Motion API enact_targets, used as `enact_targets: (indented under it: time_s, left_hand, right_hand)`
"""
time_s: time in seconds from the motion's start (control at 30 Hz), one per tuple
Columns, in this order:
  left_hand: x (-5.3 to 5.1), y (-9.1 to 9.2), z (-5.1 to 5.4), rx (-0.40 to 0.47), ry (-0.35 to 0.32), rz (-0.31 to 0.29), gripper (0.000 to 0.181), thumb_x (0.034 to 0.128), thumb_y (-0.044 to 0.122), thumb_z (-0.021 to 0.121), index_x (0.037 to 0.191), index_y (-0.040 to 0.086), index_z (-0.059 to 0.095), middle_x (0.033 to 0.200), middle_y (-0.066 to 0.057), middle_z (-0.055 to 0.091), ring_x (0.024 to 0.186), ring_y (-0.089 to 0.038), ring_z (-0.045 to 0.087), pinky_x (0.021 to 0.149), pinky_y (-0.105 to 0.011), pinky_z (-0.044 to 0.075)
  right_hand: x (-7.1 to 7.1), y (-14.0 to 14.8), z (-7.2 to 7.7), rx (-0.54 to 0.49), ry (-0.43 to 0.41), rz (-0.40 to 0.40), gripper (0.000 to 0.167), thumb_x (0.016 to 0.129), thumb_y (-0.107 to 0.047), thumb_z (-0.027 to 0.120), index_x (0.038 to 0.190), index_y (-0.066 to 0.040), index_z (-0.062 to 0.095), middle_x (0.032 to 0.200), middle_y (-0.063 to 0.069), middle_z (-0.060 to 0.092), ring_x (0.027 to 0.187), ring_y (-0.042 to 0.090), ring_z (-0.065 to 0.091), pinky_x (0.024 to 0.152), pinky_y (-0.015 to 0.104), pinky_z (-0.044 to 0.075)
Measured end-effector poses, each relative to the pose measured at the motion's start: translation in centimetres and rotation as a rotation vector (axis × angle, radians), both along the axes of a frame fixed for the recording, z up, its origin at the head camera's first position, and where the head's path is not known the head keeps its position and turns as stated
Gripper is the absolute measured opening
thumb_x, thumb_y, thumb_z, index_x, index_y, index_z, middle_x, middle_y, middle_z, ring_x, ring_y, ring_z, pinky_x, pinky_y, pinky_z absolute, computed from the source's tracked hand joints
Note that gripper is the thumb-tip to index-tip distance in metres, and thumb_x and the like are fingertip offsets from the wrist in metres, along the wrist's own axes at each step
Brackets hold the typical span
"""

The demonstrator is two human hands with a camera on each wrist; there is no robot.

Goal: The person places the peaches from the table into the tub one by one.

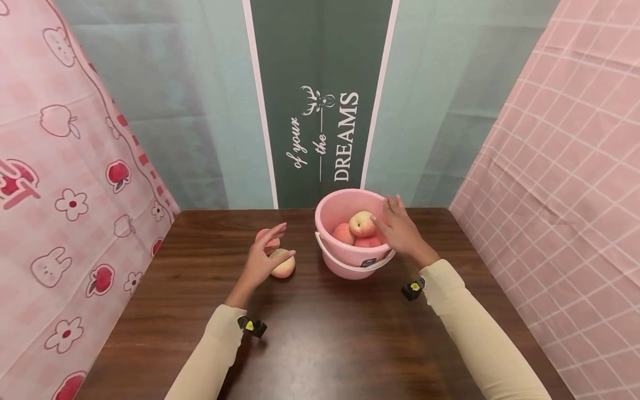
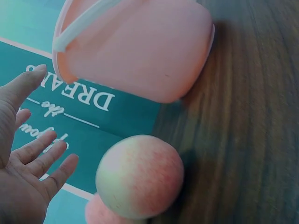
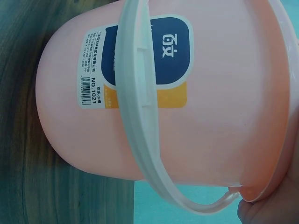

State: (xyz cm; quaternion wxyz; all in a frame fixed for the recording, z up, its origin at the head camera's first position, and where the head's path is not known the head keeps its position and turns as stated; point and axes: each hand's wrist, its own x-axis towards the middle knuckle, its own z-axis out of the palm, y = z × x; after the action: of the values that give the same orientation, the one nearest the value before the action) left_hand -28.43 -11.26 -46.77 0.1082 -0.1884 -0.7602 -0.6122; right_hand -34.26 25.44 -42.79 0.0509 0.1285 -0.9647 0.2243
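Observation:
A pink bucket with a white handle stands upright toward the back of the table, with several peaches inside. My right hand holds the bucket's right rim, its thumb over the inside and a fingertip on the outer side near the handle's end. Left of the bucket, two peaches lie on the table: a pale yellow and pink peach and a redder peach behind it. Over and beside these, my left hand hovers with fingers spread and nothing held; it partly covers both in the head view.
The brown wooden table ends at a green curtain behind the bucket. Pink patterned cloth hangs along the left side, and pink checked cloth along the right. Each wrist wears a small black camera.

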Motion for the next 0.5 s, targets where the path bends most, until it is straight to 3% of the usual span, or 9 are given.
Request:
enact_targets:
  time_s: [0.2, 0.5]
  left_hand:
    - [0.2, -0.9, -1.4, -0.001, 0.005, 0.026, 0.065, 0.084, -0.002, 0.08, 0.143, -0.002, 0.053, 0.139, -0.025, 0.057, 0.126, -0.046, 0.056, 0.106, -0.068, 0.038]
    - [0.6, -1.9, -2.8, -0.021, -0.053, 0.075, 0.067, 0.0831, 0.0, 0.082, 0.142, -0.007, 0.052, 0.134, -0.031, 0.058, 0.118, -0.053, 0.055, 0.1, -0.068, 0.041]
  right_hand:
    - [0.0, 0.0, 0.1, 0.008, 0.004, 0.002, 0.078, 0.108, -0.049, 0.036, 0.158, 0.007, 0.013, 0.168, 0.023, 0.004, 0.154, 0.039, -0.009, 0.12, 0.063, 0.009]
    - [0.0, -0.2, 0.0, 0.007, 0.001, 0.001, 0.079, 0.108, -0.049, 0.036, 0.158, 0.008, 0.014, 0.168, 0.023, 0.004, 0.154, 0.038, -0.01, 0.121, 0.063, 0.007]
